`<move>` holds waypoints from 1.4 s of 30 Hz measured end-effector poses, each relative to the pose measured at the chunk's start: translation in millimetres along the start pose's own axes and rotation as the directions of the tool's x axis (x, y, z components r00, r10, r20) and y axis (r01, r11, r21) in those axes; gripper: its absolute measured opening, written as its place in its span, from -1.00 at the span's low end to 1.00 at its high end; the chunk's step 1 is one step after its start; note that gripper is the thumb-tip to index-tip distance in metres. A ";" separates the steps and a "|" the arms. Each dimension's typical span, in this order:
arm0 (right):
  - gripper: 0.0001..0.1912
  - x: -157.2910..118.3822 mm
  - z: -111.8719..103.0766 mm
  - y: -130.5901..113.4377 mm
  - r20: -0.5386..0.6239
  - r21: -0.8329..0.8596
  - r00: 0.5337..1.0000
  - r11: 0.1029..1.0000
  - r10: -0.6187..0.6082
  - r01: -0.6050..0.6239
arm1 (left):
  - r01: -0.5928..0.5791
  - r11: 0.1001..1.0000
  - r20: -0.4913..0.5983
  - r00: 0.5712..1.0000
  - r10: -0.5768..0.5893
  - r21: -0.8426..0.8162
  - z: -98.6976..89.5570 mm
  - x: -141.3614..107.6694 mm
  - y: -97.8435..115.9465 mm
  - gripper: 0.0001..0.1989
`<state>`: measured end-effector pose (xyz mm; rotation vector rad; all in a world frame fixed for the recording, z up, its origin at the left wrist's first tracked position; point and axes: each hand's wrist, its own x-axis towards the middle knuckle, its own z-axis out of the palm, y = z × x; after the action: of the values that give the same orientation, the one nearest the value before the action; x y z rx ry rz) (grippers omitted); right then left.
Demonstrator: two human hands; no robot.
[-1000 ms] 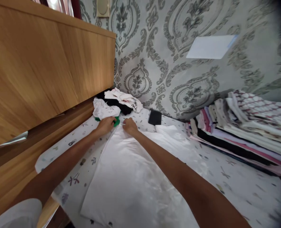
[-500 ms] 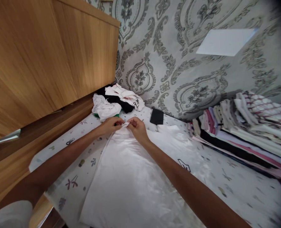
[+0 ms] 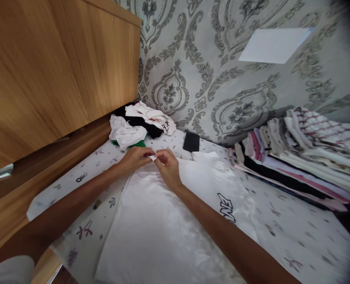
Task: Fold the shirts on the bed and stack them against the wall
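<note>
White garment (image 3: 151, 225) lies spread on a patterned sheet (image 3: 99, 232), directly below both hands and running back toward the wearer. Long axis: roughly from the fingertips down toward the body, left edge slanting outward to the left as it comes nearer. Near end runs out of view.

Left hand (image 3: 137, 158) and right hand (image 3: 168, 166) meet at the far end, close together, thumbs and fingers pinching a small bit of white cloth between them. Exact finger contact partly hidden. Neither hand is clearly nearer: both are at the cloth. Left sits at the far left corner, its forearm over bare sheet; right comes in across the garment, forearm passing beside a black print (image 3: 225, 208). Cannot tell whether the printed part is the same piece.

Crumpled clothes (image 3: 127, 133) just beyond the left hand; dark flat object (image 3: 191, 141) beyond the right; folded stack (image 3: 293, 169) well apart, to the right.
</note>
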<state>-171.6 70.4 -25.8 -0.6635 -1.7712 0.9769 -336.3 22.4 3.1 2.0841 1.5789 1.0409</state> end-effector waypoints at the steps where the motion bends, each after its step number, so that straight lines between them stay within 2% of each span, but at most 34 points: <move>1: -0.92 -2.9 -0.5 -2.1 -0.005 -0.016 1.000 1.000 -0.006 0.006 | -0.018 0.999 -0.030 0.999 0.019 0.031 1.5 -1.1 -0.1 -0.75; 4: -0.89 -14.6 -4.7 -8.7 -0.047 -0.115 0.999 0.993 -0.019 0.013 | -0.062 0.993 -0.139 0.987 0.075 0.097 4.7 -6.6 -2.1 -0.72; 6: -0.91 -23.8 -8.3 -13.0 -0.013 -0.235 0.999 0.972 -0.031 0.027 | -0.089 0.989 -0.187 0.976 0.110 0.114 5.3 -10.6 -2.9 -0.70; 8: -0.87 -32.4 -10.3 -16.9 0.110 -0.397 0.993 0.915 -0.033 0.075 | -0.110 0.988 -0.205 0.970 0.131 0.110 4.9 -13.1 -1.8 -0.70; 10: -0.80 -39.3 -9.5 -20.2 0.265 -0.555 0.964 0.816 -0.008 0.160 | -0.112 0.990 -0.218 0.967 0.129 0.087 3.5 -13.4 1.3 -0.72; 13: -0.92 -45.6 -4.0 -24.1 0.429 -0.664 0.902 0.692 0.042 0.284 | -0.068 0.998 -0.260 0.963 0.067 0.005 0.7 -10.1 7.2 -0.74; 17: -0.79 -49.5 1.5 -30.0 0.473 -0.666 0.879 0.679 0.063 0.309 | 0.007 0.977 -0.321 0.944 -0.076 -0.214 -2.5 -3.2 9.3 -0.84; 19: -0.80 -50.1 0.3 -34.9 0.532 -0.624 0.845 0.699 0.054 0.348 | 0.019 0.949 -0.320 0.939 -0.125 -0.315 -3.3 -0.4 7.7 -0.85; 21: -0.81 -47.9 -3.5 -41.6 0.620 -0.523 0.785 0.746 0.001 0.412 | 0.031 0.924 -0.303 0.940 -0.156 -0.381 -3.7 1.2 6.2 -0.84; 22: -0.80 -44.9 -6.2 -45.5 0.637 -0.460 0.769 0.778 -0.048 0.429 | 0.038 0.915 -0.292 0.942 -0.167 -0.401 -3.9 1.5 5.8 -0.84; 23: -0.80 -40.1 -9.2 -49.5 0.617 -0.402 0.780 0.810 -0.105 0.427 | 0.044 0.909 -0.282 0.943 -0.175 -0.415 -4.0 1.7 5.7 -0.83; 24: -0.80 -33.4 -12.6 -53.4 0.549 -0.364 0.820 0.838 -0.160 0.408 | 0.048 0.904 -0.275 0.945 -0.179 -0.424 -4.2 1.7 5.7 -0.82; 26: -0.79 -14.5 -19.2 -59.5 0.340 -0.335 0.914 0.879 -0.221 0.338 | 0.044 0.900 -0.263 0.949 -0.172 -0.433 -4.7 1.9 5.8 -0.81; 28: -0.76 9.2 -24.3 -61.3 0.234 -0.317 0.955 0.915 -0.181 0.251 | 0.033 0.894 -0.250 0.955 -0.160 -0.446 -5.1 2.4 5.5 -0.80; 30: -0.71 32.1 -26.3 -58.2 0.307 -0.271 0.950 0.952 -0.055 0.143 | 0.030 0.891 -0.248 0.956 -0.158 -0.454 -5.2 3.4 4.4 -0.80; 33: -0.75 56.1 -22.3 -47.2 0.453 -0.197 0.886 0.980 0.102 -0.012 | 0.024 0.911 -0.288 0.945 -0.155 -0.411 -5.0 5.3 1.2 -0.82; 37: -0.88 68.4 -10.9 -32.2 0.410 -0.099 0.897 0.986 0.166 -0.138 | 0.011 0.888 -0.345 0.919 -0.190 -0.460 -6.2 5.8 -4.9 -0.85; 39: -0.92 71.0 -6.2 -26.4 0.370 -0.057 0.909 0.982 0.189 -0.181 | 0.032 0.867 -0.313 0.925 -0.214 -0.497 -8.4 3.5 -7.1 -0.83; 42: -0.93 74.0 -1.7 -19.2 0.320 -0.038 0.924 0.978 0.208 -0.207 | 0.073 0.888 -0.217 0.957 -0.190 -0.454 -11.6 -2.8 -7.8 -0.85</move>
<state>-198.4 119.0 26.9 -0.7369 -2.0163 1.2869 -350.3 20.6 5.1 1.5635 1.4007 1.5043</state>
